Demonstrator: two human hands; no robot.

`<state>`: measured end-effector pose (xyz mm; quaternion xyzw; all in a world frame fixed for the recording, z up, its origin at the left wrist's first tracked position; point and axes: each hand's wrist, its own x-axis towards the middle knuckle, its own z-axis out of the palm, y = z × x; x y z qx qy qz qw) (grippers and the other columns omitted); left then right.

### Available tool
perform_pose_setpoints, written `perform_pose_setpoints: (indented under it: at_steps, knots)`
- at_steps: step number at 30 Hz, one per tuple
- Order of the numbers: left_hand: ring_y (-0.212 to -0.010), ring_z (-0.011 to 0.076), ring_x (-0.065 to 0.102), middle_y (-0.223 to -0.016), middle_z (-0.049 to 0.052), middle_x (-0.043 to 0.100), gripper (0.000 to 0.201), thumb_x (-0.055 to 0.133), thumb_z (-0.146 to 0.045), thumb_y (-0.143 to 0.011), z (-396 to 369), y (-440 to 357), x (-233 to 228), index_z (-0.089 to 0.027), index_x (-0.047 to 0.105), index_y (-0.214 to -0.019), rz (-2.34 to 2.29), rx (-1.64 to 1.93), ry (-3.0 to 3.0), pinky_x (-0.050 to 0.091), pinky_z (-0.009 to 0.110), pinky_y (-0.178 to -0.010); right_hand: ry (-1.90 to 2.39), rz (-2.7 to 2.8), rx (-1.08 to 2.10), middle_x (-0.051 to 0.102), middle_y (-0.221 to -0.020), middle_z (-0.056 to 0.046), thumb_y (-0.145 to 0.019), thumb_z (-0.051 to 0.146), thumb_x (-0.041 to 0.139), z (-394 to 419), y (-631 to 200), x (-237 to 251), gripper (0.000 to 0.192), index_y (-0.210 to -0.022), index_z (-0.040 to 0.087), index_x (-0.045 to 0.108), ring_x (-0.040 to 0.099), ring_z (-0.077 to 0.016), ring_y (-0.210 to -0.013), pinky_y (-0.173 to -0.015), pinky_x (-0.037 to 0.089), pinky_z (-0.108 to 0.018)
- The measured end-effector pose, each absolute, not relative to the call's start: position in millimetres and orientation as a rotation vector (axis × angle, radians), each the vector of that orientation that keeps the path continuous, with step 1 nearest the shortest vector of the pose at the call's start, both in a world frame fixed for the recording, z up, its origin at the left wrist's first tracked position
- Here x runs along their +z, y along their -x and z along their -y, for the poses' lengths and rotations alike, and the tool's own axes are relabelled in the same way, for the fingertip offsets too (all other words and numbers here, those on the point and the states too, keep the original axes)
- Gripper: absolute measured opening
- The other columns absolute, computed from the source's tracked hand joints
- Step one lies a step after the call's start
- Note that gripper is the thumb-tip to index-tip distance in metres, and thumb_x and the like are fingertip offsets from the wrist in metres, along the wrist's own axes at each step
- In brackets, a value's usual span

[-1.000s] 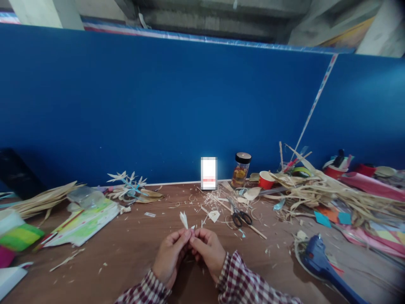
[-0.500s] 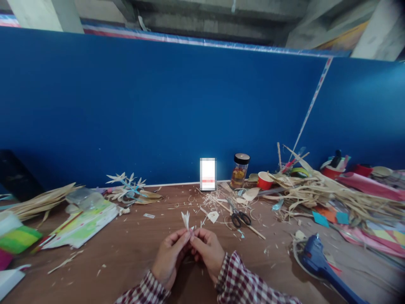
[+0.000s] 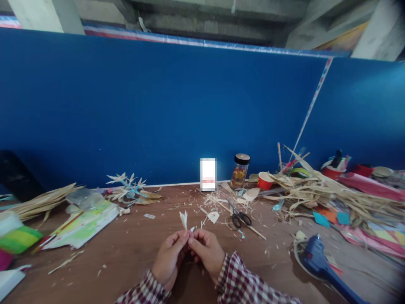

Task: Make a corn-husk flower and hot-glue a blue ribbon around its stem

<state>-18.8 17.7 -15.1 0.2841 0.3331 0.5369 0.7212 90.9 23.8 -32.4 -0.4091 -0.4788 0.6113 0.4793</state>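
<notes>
A small pale flower-like tuft of pointed strips (image 3: 184, 220) stands up from between my fingertips at the front middle of the table. My left hand (image 3: 170, 255) pinches its base with thumb and fingers. Against it, fingertips touching, my right hand (image 3: 207, 250) is closed too, and a small white tip (image 3: 192, 229) shows at its thumb. The lower part of the tuft is hidden by my fingers. Beyond my hands lie black-handled scissors (image 3: 241, 218) and a pale cut piece (image 3: 213, 217).
A blue glue gun (image 3: 319, 257) rests on a dish at the right. Dried husk strips (image 3: 310, 190) pile up behind it, near a red paper cup (image 3: 265, 180) and a lidded jar (image 3: 239, 173). Similar pale flowers (image 3: 128, 185) and painted paper (image 3: 84, 223) lie left.
The tuft has tilted slightly to the left between my fingers, and the small white tip shows more. Both hands stay almost in place.
</notes>
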Motion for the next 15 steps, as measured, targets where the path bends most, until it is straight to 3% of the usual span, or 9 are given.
perform_pose_setpoints:
  at_steps: [15]
  knots:
    - [-0.054,0.0096,0.055,-0.06,0.001,0.06,0.016,0.069,-0.024,-0.064,-21.1,22.7,-18.0,-0.012,0.063,-0.072,-0.783,1.241,-0.513,0.046,0.021,-0.052,0.987,1.243,1.474,0.047,-0.049,0.006,-0.068,0.039,0.061,-24.4,-91.5,-35.7,0.028,-0.072,0.013,0.054,0.037,-0.0036,-0.04,-0.037,0.031,-0.015]
